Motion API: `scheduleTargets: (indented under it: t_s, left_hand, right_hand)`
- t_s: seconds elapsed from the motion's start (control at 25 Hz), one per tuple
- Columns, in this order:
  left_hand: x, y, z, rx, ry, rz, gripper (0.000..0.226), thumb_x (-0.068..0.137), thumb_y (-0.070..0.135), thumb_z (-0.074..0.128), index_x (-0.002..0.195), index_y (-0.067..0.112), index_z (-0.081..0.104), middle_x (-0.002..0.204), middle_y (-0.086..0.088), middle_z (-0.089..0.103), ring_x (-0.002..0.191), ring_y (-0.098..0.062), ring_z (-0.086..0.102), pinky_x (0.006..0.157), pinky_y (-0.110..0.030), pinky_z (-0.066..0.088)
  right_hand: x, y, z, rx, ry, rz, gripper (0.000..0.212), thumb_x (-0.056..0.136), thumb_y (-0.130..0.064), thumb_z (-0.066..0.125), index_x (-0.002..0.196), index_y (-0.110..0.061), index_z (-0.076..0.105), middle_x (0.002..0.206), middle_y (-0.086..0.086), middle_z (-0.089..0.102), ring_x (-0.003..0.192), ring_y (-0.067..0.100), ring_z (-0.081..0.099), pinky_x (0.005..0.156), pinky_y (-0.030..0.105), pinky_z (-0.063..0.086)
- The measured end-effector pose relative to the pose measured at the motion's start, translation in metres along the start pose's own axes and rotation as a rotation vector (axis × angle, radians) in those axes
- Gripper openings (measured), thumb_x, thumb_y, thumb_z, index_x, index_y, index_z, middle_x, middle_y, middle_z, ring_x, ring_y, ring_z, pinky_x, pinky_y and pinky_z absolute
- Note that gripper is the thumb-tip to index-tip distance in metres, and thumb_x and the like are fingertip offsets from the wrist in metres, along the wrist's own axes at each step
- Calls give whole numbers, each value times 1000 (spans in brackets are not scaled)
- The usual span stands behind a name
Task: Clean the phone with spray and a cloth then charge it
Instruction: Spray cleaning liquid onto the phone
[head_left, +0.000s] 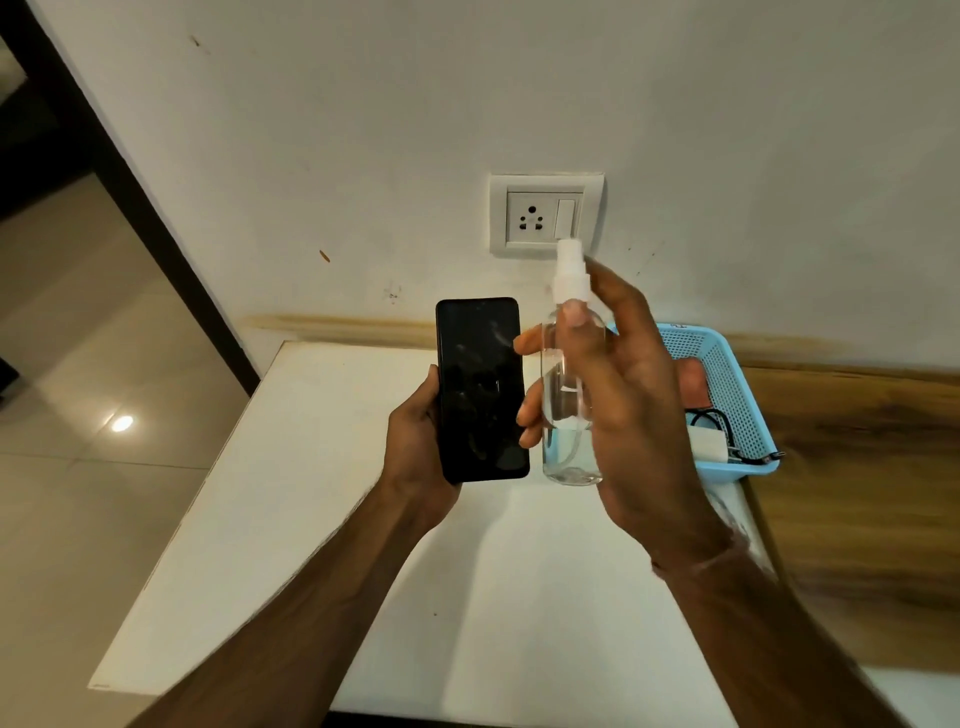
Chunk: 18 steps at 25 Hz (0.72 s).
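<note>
Phone (480, 389) gripped upright in left hand (415, 447), screen smudged. Spray bottle (569, 457) clasped in right hand (628, 405), just beside phone, nozzle up.

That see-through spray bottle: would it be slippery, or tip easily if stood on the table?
Probably light: the right hand wraps the spray bottle with fingers alone. Its clear wall looks smooth, so it may slip if wet. Tall and narrow under a white pump top, it would likely tip easily, then roll on the table.

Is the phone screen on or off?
Off: the phone in the left hand shows only a black, smudged screen.
</note>
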<state>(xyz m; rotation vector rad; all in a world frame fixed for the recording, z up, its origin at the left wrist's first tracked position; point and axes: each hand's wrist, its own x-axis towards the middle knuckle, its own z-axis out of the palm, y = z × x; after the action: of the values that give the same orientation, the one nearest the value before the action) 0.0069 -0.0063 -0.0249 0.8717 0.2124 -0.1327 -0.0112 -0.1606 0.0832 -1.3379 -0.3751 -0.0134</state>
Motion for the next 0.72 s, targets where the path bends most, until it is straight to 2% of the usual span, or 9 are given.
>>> scheduleTargets:
  t_s: [0.08, 0.16, 0.2, 0.28, 0.32, 0.4, 0.56, 0.72]
  left_hand:
    - [-1, 0, 0, 20, 17, 6, 56, 102, 54, 34, 130, 16, 64, 112, -14, 72, 92, -31, 72, 77, -41, 58]
    - [-3, 0, 1, 19, 57, 8, 51, 101, 53, 37, 126, 21, 68, 124, -14, 69, 107, -33, 70, 86, -45, 58]
    - [-4, 0, 3, 23, 80, 8, 50, 101, 53, 37, 125, 22, 69, 125, -13, 69, 109, -33, 69, 89, -45, 57]
    - [-4, 0, 5, 34, 119, 9, 50, 101, 54, 37, 121, 24, 71, 121, -11, 71, 106, -32, 70, 87, -45, 57]
    - [-4, 0, 5, 38, 127, 5, 50, 101, 54, 37, 120, 24, 72, 120, -11, 71, 105, -32, 71, 86, -44, 57]
    - [-4, -1, 6, 42, 128, 1, 50, 101, 54, 37, 122, 23, 71, 122, -11, 71, 105, -32, 70, 85, -44, 57]
    - [-4, -3, 7, 43, 135, 13, 50, 101, 54, 36, 117, 24, 74, 118, -10, 72, 103, -32, 71, 82, -43, 58]
    - [-3, -3, 8, 45, 130, 28, 50, 101, 53, 36, 120, 23, 71, 121, -13, 71, 105, -34, 70, 86, -45, 58]
  right_hand:
    - [-2, 13, 0, -354, 102, -99, 55, 95, -41, 54, 142, -49, 28, 96, -6, 64, 57, 24, 66, 47, 37, 57]
    - [-5, 30, -3, -652, 109, -151, 65, 94, -38, 57, 146, -49, 19, 115, -4, 59, 71, 22, 63, 62, 43, 60]
    - [-6, 38, -5, -737, 96, -159, 67, 94, -34, 58, 147, -47, 19, 126, -3, 54, 78, 15, 59, 72, 41, 60]
    - [-8, 48, -6, -800, 81, -157, 70, 92, -26, 61, 147, -44, 20, 135, -4, 47, 94, 5, 54, 84, 33, 58]
    - [-8, 51, -5, -813, 82, -161, 73, 91, -22, 62, 146, -45, 20, 135, -5, 47, 99, 5, 54, 85, 29, 57]
    - [-9, 56, -2, -852, 101, -183, 78, 89, -16, 62, 145, -47, 18, 129, -2, 50, 93, 7, 55, 79, 27, 58]
    - [-9, 63, 2, -884, 133, -170, 82, 89, -14, 61, 144, -51, 13, 120, 5, 53, 87, 20, 61, 69, 39, 61]
    - [-11, 64, 3, -878, 152, -194, 75, 89, -14, 61, 142, -47, 18, 117, 2, 53, 87, 17, 60, 72, 40, 60]
